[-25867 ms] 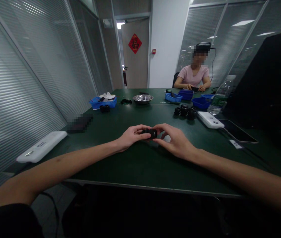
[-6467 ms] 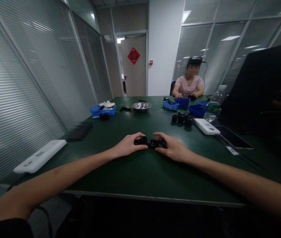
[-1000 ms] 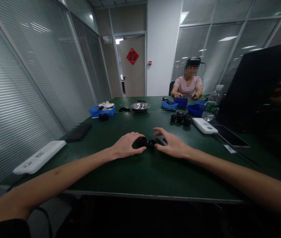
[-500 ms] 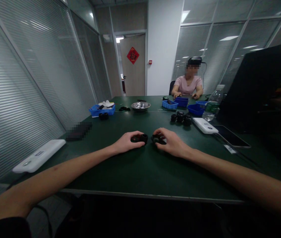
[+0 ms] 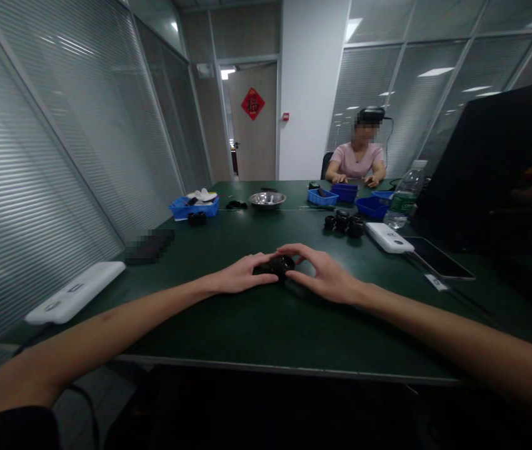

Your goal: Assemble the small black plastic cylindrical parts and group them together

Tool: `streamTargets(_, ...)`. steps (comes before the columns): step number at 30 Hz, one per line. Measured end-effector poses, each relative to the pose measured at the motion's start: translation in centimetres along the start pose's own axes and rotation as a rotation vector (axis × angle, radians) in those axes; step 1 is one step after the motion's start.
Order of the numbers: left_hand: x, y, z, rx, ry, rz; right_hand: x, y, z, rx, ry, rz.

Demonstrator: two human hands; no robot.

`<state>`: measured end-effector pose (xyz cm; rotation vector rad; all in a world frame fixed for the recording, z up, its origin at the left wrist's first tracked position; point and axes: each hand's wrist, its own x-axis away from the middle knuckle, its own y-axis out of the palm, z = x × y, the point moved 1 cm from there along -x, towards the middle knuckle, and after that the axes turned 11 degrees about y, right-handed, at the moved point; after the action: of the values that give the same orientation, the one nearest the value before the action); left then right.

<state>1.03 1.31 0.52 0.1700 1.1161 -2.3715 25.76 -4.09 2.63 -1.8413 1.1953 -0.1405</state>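
Both my hands meet over the middle of the green table [image 5: 266,325]. My left hand [image 5: 242,275] and my right hand [image 5: 322,275] pinch a small black round part [image 5: 279,266] between their fingertips, just above the tabletop. The left fingers grip its left side, the right fingers curl over its right side and top. Whether it is one piece or two pressed together is hidden by the fingers.
A cluster of similar black parts [image 5: 343,224] lies further back on the right, near blue bins [image 5: 371,206], a water bottle [image 5: 401,197], a white power bank [image 5: 389,237] and a phone [image 5: 439,257]. A metal bowl [image 5: 267,199], another blue bin [image 5: 194,206] and a white device [image 5: 74,292] are on the left. A person [image 5: 358,159] sits at the far end.
Half a second ago each hand held a separate black piece a little apart; the hands have come together and the pieces now meet as one black lump between the fingertips.
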Motion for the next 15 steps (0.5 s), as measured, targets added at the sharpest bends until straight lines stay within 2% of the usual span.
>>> streamTargets(4,0.0,0.2,0.4,0.125,-0.067,0.037,0.0,0.7,-0.1,-0.007,0.005,0.005)
streamTargets(10,-0.2,0.2,1.2,0.096,-0.075,0.016,-0.1,0.9,-0.5,-0.002,-0.049,-0.026)
streamTargets(15,-0.2,0.3,1.0,0.092,-0.059,0.008,0.0,1.0,-0.4,0.090,-0.073,0.009)
